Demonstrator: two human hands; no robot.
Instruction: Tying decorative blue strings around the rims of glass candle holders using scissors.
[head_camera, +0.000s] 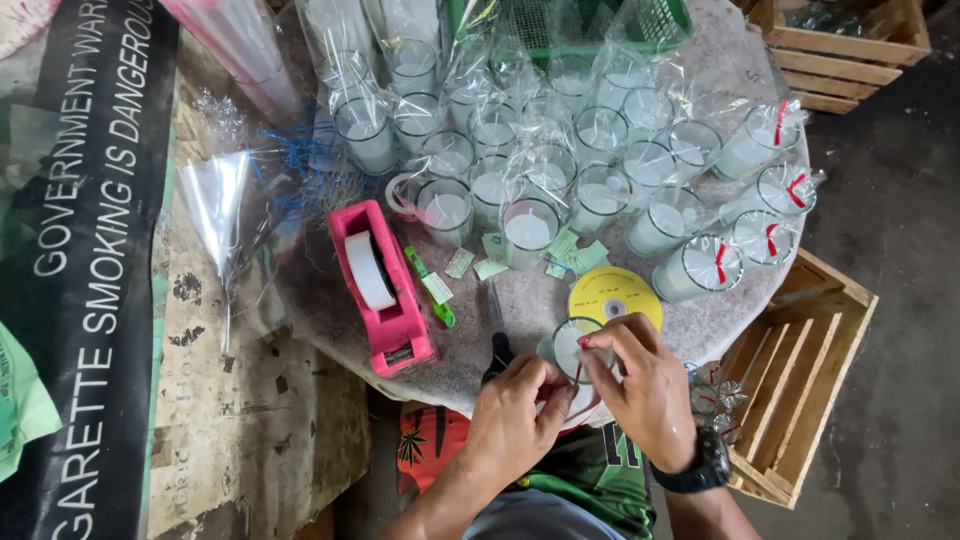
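Both hands meet at the table's near edge: the left hand (515, 415) and the right hand (645, 385) pinch a thin red ribbon (579, 372) between fingertips, drawn tight around the cellophane neck of a wrapped glass candle (572, 342) held just beyond the fingers. Directly past that grip lies a yellow disc (622, 290), with black scissors (497, 352) just left of the hands. Farther left sits a pink tape dispenser (385, 290), and well beyond everything crowd rows of bagged candles (530, 150).
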